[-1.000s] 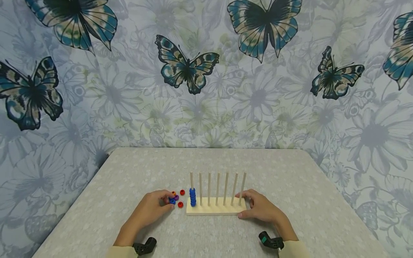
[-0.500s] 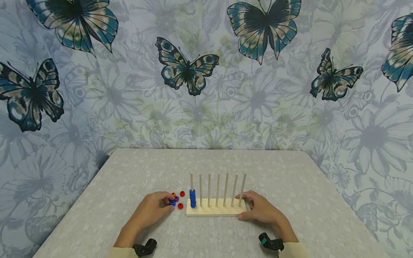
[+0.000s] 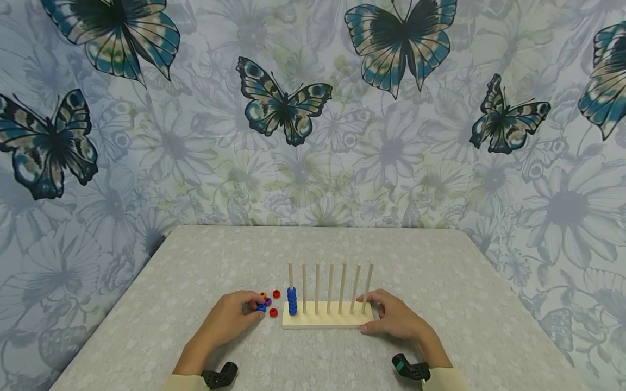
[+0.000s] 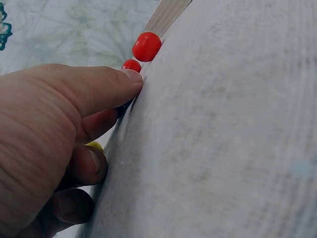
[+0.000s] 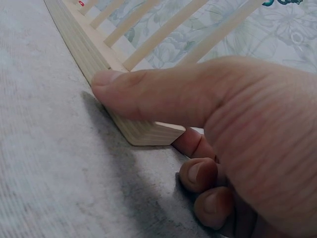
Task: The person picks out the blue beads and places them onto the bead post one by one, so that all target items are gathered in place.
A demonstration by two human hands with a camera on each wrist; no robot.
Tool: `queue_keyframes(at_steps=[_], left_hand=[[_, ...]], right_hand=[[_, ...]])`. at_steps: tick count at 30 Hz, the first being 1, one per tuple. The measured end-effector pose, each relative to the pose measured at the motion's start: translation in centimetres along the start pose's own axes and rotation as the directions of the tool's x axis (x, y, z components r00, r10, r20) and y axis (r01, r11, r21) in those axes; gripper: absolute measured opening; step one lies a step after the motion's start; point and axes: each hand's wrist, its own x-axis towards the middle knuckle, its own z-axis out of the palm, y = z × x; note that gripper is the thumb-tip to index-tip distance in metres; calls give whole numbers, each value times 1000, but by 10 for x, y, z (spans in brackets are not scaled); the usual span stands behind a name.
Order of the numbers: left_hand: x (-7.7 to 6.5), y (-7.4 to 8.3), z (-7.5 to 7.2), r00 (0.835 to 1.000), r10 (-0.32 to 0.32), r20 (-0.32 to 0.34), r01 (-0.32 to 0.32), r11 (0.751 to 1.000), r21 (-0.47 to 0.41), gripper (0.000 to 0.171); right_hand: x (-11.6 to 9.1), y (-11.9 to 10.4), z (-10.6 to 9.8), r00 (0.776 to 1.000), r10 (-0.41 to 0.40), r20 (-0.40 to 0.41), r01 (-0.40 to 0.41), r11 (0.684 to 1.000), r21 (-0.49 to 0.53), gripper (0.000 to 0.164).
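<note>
A pale wooden peg board (image 3: pixel 327 321) with a row of upright pegs stands on the table. Several blue beads (image 3: pixel 292 301) are stacked on its leftmost peg; the other pegs are bare. My left hand (image 3: pixel 237 314) is at the loose beads left of the board, thumb and forefinger pinching a blue bead (image 4: pixel 122 108), mostly hidden by the thumb in the left wrist view. Near those fingertips lie a purple bead (image 3: pixel 267 302), an orange bead (image 3: pixel 263 295) and two red beads (image 3: pixel 276 294). My right hand (image 3: pixel 391 315) grips the board's right end, thumb along the front edge, forefinger behind.
A patterned light cloth covers the table (image 3: pixel 313 358). Behind it rises a wall (image 3: pixel 293 179) printed with flowers and butterflies. A yellow bead (image 4: pixel 94 146) shows behind the left fingers in the left wrist view. Both wrists wear black camera bands (image 3: pixel 220 374).
The head view has shifted slightly, so everything sits a little lower in it. Both hands, the board and the beads stay practically where they were.
</note>
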Motion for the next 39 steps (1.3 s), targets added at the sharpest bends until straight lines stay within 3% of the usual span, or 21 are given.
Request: queue_keyframes(at_steps=[39], left_hand=[[-3, -3, -1, 999, 34, 2, -34, 999, 9, 18]], right_hand=[[0, -1, 1, 1000, 4, 0, -4, 1000, 0, 60]])
